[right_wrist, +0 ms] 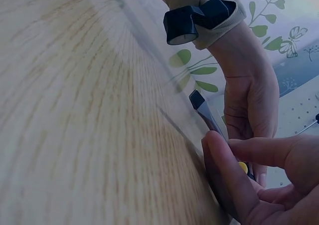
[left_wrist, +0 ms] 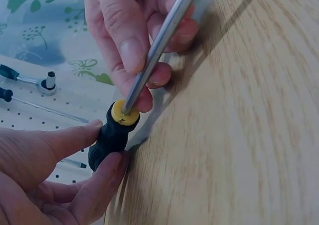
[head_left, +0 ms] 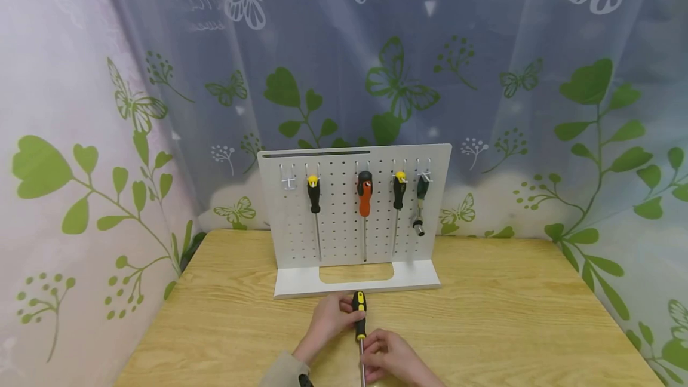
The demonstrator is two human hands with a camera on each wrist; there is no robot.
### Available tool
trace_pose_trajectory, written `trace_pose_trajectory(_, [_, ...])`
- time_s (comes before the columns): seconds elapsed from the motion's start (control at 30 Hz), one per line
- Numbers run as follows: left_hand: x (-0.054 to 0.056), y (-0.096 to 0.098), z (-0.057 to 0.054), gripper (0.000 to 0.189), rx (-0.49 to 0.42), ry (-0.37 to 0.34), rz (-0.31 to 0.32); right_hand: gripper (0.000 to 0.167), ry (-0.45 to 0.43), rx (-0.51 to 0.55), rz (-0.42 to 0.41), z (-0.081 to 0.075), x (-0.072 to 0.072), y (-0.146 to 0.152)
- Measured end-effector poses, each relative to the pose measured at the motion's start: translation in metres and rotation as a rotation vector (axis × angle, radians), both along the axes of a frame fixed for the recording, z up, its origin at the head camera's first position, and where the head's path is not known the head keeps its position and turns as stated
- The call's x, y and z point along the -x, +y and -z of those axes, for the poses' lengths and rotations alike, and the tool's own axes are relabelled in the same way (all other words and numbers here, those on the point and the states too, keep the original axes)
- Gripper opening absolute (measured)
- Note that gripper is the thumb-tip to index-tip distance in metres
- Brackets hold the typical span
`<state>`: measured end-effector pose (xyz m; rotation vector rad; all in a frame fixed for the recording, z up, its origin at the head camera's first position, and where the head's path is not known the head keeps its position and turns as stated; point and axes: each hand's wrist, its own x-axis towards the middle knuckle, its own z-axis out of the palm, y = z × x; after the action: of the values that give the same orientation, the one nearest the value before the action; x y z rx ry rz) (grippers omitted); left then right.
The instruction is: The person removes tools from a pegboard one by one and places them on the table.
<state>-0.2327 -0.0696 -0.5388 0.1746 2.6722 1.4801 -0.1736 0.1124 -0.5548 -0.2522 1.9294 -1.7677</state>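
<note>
A flat-blade screwdriver (head_left: pixel 360 315) with a black and yellow handle lies lengthwise between both hands, low over the wooden table. Its handle end points at the pegboard, its shaft toward me. My left hand (head_left: pixel 329 321) pinches the handle between thumb and fingers. Farther down, my right hand (head_left: pixel 392 356) holds the steel shaft (left_wrist: pixel 158 45) in its fingertips. The left wrist view shows the yellow collar (left_wrist: pixel 124 113) where shaft meets handle. In the right wrist view the flat tip (right_wrist: pixel 198 100) sticks out past the right fingers.
Just beyond the hands stands a white pegboard (head_left: pixel 344 243) on the wooden table (head_left: pixel 500 315). From it hang two black-and-yellow screwdrivers (head_left: pixel 314 196), an orange-and-black one (head_left: pixel 365 196) and a green-handled ratchet (head_left: pixel 422 190). A wire hook (head_left: pixel 288 180) is at its upper left. Patterned curtains surround the table.
</note>
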Motion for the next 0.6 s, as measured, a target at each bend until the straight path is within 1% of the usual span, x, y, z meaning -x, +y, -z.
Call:
trace_pose_trajectory(0.07, [0.0003,0.0007,-0.0001,0.032,-0.001,-0.002,-0.005,0.017,-0.002,0.008,0.001,0.0004,0.0007,0.0004])
trace_pose_trajectory(0.27, [0.0005,0.0006,-0.0020,0.043,0.078,0.045,-0.028,0.019,0.005,0.019,-0.005,0.0003,0.0021,0.0002])
trace_pose_trajectory(0.37, [0.0008,0.0001,-0.0026,0.042,0.098,0.065,-0.029,0.020,0.008,0.019,-0.006,-0.0003,0.0027,-0.0004])
trace_pose_trajectory(0.6, [0.0013,-0.0005,-0.0033,0.041,0.111,0.058,-0.033,0.019,0.029,-0.005,-0.006,0.0000,0.0047,-0.0016])
